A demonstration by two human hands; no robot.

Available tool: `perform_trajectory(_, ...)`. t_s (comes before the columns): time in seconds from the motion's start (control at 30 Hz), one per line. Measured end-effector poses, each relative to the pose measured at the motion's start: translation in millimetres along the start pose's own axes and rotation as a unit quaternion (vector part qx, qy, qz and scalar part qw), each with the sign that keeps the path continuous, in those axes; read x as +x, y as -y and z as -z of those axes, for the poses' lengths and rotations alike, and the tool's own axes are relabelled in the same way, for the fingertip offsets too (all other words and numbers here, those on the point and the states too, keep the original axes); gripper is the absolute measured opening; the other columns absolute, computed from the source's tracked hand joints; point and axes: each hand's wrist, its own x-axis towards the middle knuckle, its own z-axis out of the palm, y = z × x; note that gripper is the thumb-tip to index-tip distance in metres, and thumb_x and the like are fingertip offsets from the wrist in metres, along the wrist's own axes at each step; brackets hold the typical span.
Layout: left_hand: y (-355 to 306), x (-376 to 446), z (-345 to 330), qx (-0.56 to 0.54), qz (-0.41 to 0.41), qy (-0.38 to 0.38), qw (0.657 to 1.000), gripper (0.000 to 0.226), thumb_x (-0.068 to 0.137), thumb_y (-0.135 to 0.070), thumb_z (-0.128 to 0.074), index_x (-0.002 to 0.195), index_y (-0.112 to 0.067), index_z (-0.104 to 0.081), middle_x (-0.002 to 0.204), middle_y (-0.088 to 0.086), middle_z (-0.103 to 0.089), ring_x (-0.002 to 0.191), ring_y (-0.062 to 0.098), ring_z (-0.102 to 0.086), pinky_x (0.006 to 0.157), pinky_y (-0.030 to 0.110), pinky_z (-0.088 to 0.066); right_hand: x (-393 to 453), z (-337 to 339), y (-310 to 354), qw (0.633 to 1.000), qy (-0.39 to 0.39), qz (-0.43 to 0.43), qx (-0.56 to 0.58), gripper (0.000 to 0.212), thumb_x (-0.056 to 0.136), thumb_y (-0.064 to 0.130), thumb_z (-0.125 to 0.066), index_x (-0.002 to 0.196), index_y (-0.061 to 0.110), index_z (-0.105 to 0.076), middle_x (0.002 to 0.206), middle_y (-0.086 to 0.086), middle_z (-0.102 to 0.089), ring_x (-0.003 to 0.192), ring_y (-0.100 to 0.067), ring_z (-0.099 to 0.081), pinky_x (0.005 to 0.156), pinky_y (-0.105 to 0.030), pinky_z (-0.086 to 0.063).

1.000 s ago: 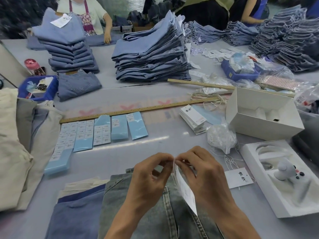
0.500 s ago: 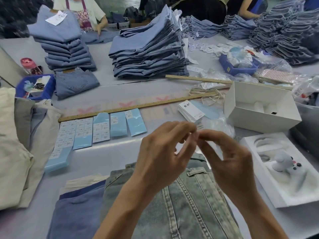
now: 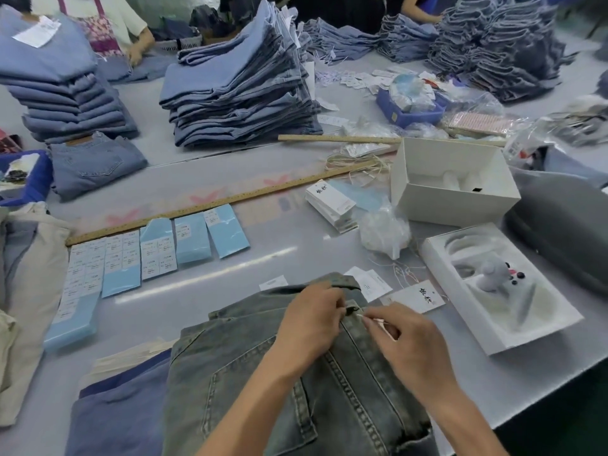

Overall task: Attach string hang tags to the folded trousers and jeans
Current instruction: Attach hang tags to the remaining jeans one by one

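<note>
Jeans (image 3: 296, 390), grey-washed, folded on the desk (image 3: 329, 251) nearest the camera. Left hand (image 3: 309, 324) gripping the belt loop at the waistband, fingers clamped. Right hand (image 3: 408, 343) just beside, fingers pinched on a thin string, barely visible. Hang tags (image 3: 418, 296) lying near the waistband.

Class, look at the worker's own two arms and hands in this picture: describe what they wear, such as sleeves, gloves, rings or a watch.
Both forearms are bare up to the picture's lower edge, so no sleeves show. The left hand and the right hand wear no gloves. No watch, bracelet or ring is visible on either wrist or on the fingers that show.
</note>
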Motion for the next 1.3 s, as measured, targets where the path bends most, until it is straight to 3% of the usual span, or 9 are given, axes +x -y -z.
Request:
perform_trajectory(0.1, 3.2, -1.2, 1.7, -0.031, 0.015, -0.028, 0.999, 0.01, 0.098, -0.032, -0.059, 0.095, -0.024, -0.064, 0.099, -0.007, -0.067, 0.094, 0.015, -0.059, 0.082, 0.035, -0.05, -1.7, -12.3, 9.8, 0.999, -0.009, 0.016, -0.047, 0.014, 0.078, 0.023, -0.086, 0.081, 0.031, -0.075, 0.07, 0.022, -0.052, 0.059, 0.002, -0.048, 0.056, -0.007, -0.03)
perform_trajectory(0.2, 7.2, -2.6, 6.6, -0.142, 0.025, -0.043, 0.989, 0.007, 0.095, -0.028, -0.065, 0.089, -0.027, -0.067, 0.084, -0.011, -0.069, 0.078, 0.005, -0.06, 0.075, 0.027, -0.05, 3.2, -25.1, 19.4, 0.997, -0.022, 0.022, -0.077, 0.011, 0.081, 0.025, -0.082, 0.077, 0.027, -0.072, 0.07, 0.011, -0.062, 0.06, -0.01, -0.058, 0.053, -0.022, -0.039)
perform_trajectory(0.4, 28.3, -4.1, 16.6, -0.349, 0.056, -0.026, 0.935, 0.023, 0.094, -0.007, -0.069, 0.082, -0.025, -0.076, 0.072, -0.007, -0.073, 0.068, 0.007, -0.066, 0.069, 0.025, -0.053, 16.5, -41.7, 34.1, 0.997, -0.047, -0.016, -0.053, 0.006, 0.087, 0.022, -0.076, 0.082, 0.025, -0.075, 0.078, 0.007, -0.071, 0.067, -0.017, -0.064, 0.059, -0.032, -0.048)
perform_trajectory(0.57, 37.8, -2.8, 12.2, -0.289, 0.054, -0.016, 0.956, 0.016, 0.092, -0.006, -0.072, 0.096, -0.018, -0.08, 0.093, 0.005, -0.068, 0.08, 0.027, -0.066, 0.08, 0.042, -0.057, 17.6, -46.0, 34.9, 0.997, -0.052, -0.028, -0.041, 0.005, 0.087, 0.022, -0.077, 0.084, 0.027, -0.077, 0.082, 0.009, -0.073, 0.07, -0.016, -0.066, 0.062, -0.032, -0.051)
perform_trajectory(0.77, 37.6, -4.7, 14.3, -0.341, 0.065, 0.002, 0.938, 0.009, 0.085, -0.017, -0.083, 0.087, -0.021, -0.076, 0.08, -0.001, -0.074, 0.067, 0.008, -0.065, 0.062, 0.024, -0.054, 16.1, -44.5, 34.7, 0.997, -0.053, -0.016, -0.059, 0.004, 0.086, 0.022, -0.078, 0.086, 0.025, -0.078, 0.081, 0.01, -0.073, 0.067, -0.013, -0.066, 0.06, -0.024, -0.045)
perform_trajectory(0.97, 36.9, -5.5, 18.0, -0.394, 0.076, 0.018, 0.916, 0.009, 0.087, -0.02, -0.08, 0.083, -0.022, -0.072, 0.078, 0.001, -0.072, 0.07, 0.008, -0.062, 0.061, 0.02, -0.049, 13.1, -38.9, 34.6, 0.996, -0.041, 0.038, -0.063, 0.009, 0.088, 0.017, -0.074, 0.09, 0.026, -0.075, 0.082, 0.01, -0.07, 0.071, -0.009, -0.063, 0.062, -0.021, -0.048)
perform_trajectory(1.03, 35.1, -4.0, 17.1, -0.384, 0.074, 0.016, 0.92, 0.01, 0.087, -0.02, -0.079, 0.081, -0.022, -0.072, 0.074, -0.006, -0.07, 0.068, 0.006, -0.062, 0.061, 0.018, -0.047, 10.5, -40.3, 32.6, 0.999, -0.025, 0.018, -0.039, 0.012, 0.089, 0.018, -0.074, 0.096, 0.027, -0.077, 0.084, 0.012, -0.071, 0.074, -0.007, -0.063, 0.066, -0.02, -0.05)
perform_trajectory(1.13, 31.7, -3.9, 15.2, -0.386, 0.071, -0.003, 0.92, 0.01, 0.094, -0.02, -0.072, 0.085, -0.019, -0.076, 0.072, -0.006, -0.071, 0.064, 0.004, -0.06, 0.06, 0.019, -0.05, 10.0, -42.5, 30.4, 0.998, -0.031, -0.053, 0.024, 0.01, 0.089, 0.021, -0.075, 0.095, 0.029, -0.078, 0.084, 0.015, -0.072, 0.072, -0.002, -0.061, 0.066, -0.007, -0.039)
perform_trajectory(1.3, 39.8, -6.4, 20.5, -0.415, 0.06, 0.012, 0.908, 0.018, 0.096, -0.007, -0.067, 0.095, -0.019, -0.08, 0.081, 0.008, -0.075, 0.064, 0.008, -0.06, 0.061, 0.022, -0.053, 10.8, -49.5, 41.6, 0.996, -0.068, -0.055, 0.004, 0.005, 0.087, 0.023, -0.077, 0.088, 0.028, -0.078, 0.078, 0.01, -0.071, 0.069, -0.009, -0.062, 0.061, -0.027, -0.049)
